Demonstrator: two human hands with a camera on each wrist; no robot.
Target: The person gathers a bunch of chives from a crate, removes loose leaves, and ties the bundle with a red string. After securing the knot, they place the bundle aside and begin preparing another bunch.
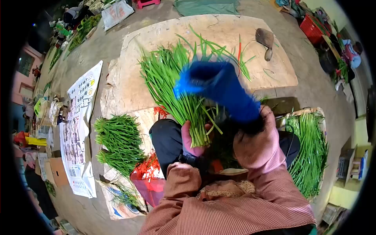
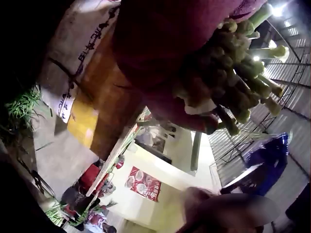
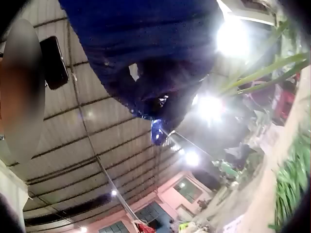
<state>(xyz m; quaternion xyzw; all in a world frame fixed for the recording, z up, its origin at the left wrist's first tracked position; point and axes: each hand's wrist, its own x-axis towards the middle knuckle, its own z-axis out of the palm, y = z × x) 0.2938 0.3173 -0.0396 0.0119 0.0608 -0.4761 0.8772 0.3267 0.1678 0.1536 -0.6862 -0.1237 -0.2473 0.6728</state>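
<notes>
Around a wooden board point(image 1: 145, 33), bare floor point(image 1: 337, 102) was seen. Nearest, one leafy heap point(image 1: 121, 135) was kept left, another point(image 1: 309, 156) right, with red strips point(image 1: 150, 167) bagged beside the left knee. The hands were held apart: the bunch of green stalks point(image 1: 182, 105) was clasped near its cut ends by the left hand point(image 1: 190, 139), its tips over the board; the right hand point(image 1: 267, 112) was partly hidden at a blurred blue cloth point(image 1: 239, 98), its grip impossible to tell. Beyond, one cleaver point(image 1: 264, 38) was laid.
</notes>
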